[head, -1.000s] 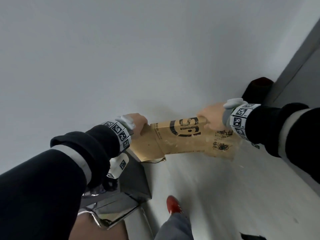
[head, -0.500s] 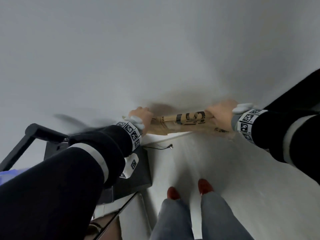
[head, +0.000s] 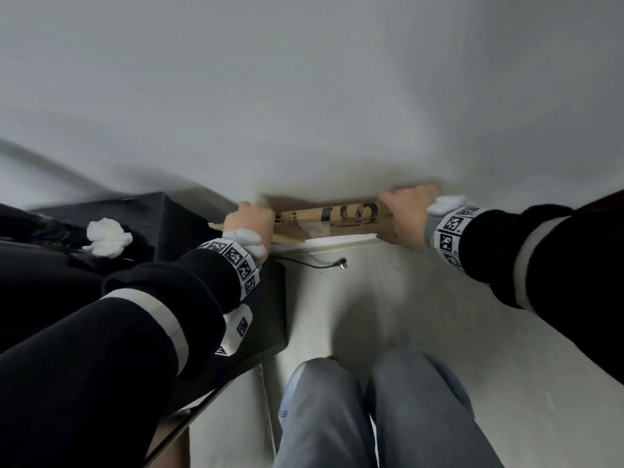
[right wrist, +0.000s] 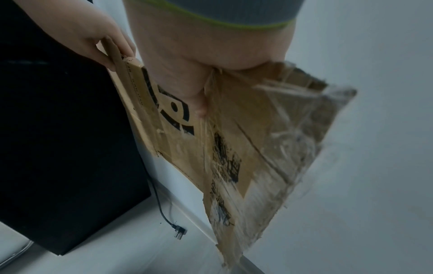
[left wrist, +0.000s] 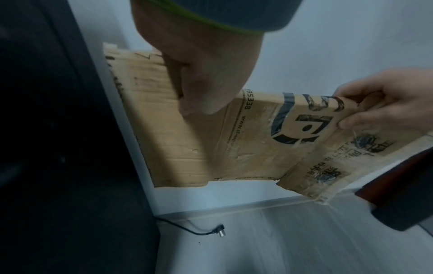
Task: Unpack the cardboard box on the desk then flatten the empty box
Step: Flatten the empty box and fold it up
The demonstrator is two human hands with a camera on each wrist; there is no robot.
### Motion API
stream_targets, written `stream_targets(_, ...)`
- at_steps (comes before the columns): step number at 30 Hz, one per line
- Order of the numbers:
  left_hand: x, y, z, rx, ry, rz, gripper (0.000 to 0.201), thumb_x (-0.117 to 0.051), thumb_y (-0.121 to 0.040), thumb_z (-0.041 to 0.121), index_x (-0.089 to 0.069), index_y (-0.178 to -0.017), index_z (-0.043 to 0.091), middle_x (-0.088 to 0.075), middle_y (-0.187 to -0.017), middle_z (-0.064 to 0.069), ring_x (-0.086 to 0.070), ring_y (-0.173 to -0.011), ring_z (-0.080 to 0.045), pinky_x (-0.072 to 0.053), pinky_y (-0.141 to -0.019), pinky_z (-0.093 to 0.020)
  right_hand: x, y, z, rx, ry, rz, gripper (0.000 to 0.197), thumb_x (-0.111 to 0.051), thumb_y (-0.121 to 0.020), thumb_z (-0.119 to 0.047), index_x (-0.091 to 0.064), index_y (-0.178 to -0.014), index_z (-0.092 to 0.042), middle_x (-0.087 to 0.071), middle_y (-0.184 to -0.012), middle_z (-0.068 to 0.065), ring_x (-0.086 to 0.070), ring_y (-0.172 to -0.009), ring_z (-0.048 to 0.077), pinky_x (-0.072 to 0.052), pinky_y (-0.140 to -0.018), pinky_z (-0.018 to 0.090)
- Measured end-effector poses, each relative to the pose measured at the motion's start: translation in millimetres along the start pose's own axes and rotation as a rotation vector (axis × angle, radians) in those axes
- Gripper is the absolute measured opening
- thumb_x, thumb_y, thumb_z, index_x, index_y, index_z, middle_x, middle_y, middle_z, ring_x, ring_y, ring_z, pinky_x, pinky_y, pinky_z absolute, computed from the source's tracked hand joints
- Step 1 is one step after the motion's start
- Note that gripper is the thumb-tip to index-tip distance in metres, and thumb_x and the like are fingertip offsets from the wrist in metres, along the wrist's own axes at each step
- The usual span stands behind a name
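A flattened brown cardboard box (head: 337,217) with black print and shiny tape hangs upright against a white wall, above the floor. My left hand (head: 250,219) grips its left top edge, thumb on the near face (left wrist: 211,103). My right hand (head: 408,214) pinches the right top edge (left wrist: 365,111). In the left wrist view the box (left wrist: 234,144) shows its printed panel and a folded flap. In the right wrist view the box (right wrist: 225,144) hangs down from my right hand (right wrist: 194,79), taped flaps pointing at the floor.
A black desk (head: 175,224) stands left of the box, with a white wad of stuffing (head: 106,238) on top. A black cable with a plug (head: 341,265) lies on the pale floor by the skirting. My legs in jeans (head: 371,410) are below.
Both hands have carried the flattened box down and toward the wall; it has turned from face-on to edge-on. The desk top with the white wad has come into view.
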State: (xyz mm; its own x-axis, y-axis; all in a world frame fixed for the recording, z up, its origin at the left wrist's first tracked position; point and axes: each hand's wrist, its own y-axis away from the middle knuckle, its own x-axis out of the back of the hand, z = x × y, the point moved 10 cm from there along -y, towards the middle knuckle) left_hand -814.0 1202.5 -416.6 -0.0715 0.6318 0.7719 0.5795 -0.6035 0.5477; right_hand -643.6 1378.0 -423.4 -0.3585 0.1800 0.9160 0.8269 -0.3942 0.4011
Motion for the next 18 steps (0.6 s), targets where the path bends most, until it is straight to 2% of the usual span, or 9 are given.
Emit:
stream_targets(3, -28.5, -20.4, -3.3, 0.032, 0.024, 0.028, 0.036, -0.060, -0.084, 0.006, -0.061, -0.119, 0.013, -0.052, -0.126, -0.007, -0.046, -0.120, -0.028, -0.050, -0.077, -0.039, -37.4, -24.7, -9.3, 0.004, -0.022, -0.028, 0.027, -0.055, -0.081, -0.030, -0.055, -0.107, -0.029, -0.070, -0.104, 0.000, -0.069, -0.090, 0.028, -0.047, -0.071, 0.031)
stream_targets(5, -46.3, -34.3, -3.7, 0.050, 0.025, 0.041, 0.030, -0.057, -0.087, 0.007, -0.061, -0.116, 0.014, -0.051, -0.127, -0.007, -0.045, -0.121, -0.028, -0.050, -0.076, -0.038, -55.7, -40.4, -13.8, 0.011, -0.019, -0.017, 0.029, -0.055, -0.080, -0.026, -0.055, -0.109, -0.028, -0.070, -0.107, 0.002, -0.069, -0.094, 0.030, -0.045, -0.071, 0.031)
stream_targets(9, -79.7, -64.1, 5.1, 0.065, 0.033, 0.018, 0.030, -0.055, -0.091, 0.009, -0.060, -0.120, 0.013, -0.050, -0.130, -0.007, -0.042, -0.124, -0.027, -0.048, -0.078, -0.037, -89.0, -67.8, -17.6, 0.035, -0.029, 0.004, 0.033, -0.058, -0.080, -0.033, -0.056, -0.113, -0.028, -0.071, -0.109, 0.001, -0.069, -0.096, 0.028, -0.049, -0.078, 0.033)
stream_targets(13, -105.5, -90.8, 10.7, 0.066, 0.036, -0.003, 0.032, -0.054, -0.091, 0.008, -0.061, -0.122, 0.013, -0.050, -0.130, -0.007, -0.042, -0.125, -0.027, -0.050, -0.085, -0.038, -113.4, -89.2, -19.7, 0.056, -0.045, 0.002, 0.035, -0.056, -0.079, -0.039, -0.056, -0.112, -0.028, -0.070, -0.108, 0.002, -0.068, -0.095, 0.029, -0.050, -0.078, 0.033)
stream_targets(18, -153.0, -120.6, 2.9, 0.092, -0.044, -0.036, 0.027, -0.046, -0.094, 0.011, -0.065, -0.113, 0.015, -0.058, -0.121, -0.007, -0.052, -0.115, -0.028, -0.047, -0.082, -0.036, -162.0, -131.1, -40.6, 0.082, -0.024, -0.013, 0.024, -0.049, -0.080, -0.041, -0.051, -0.102, -0.032, -0.072, -0.100, -0.002, -0.069, -0.086, 0.028, -0.055, -0.076, 0.037)
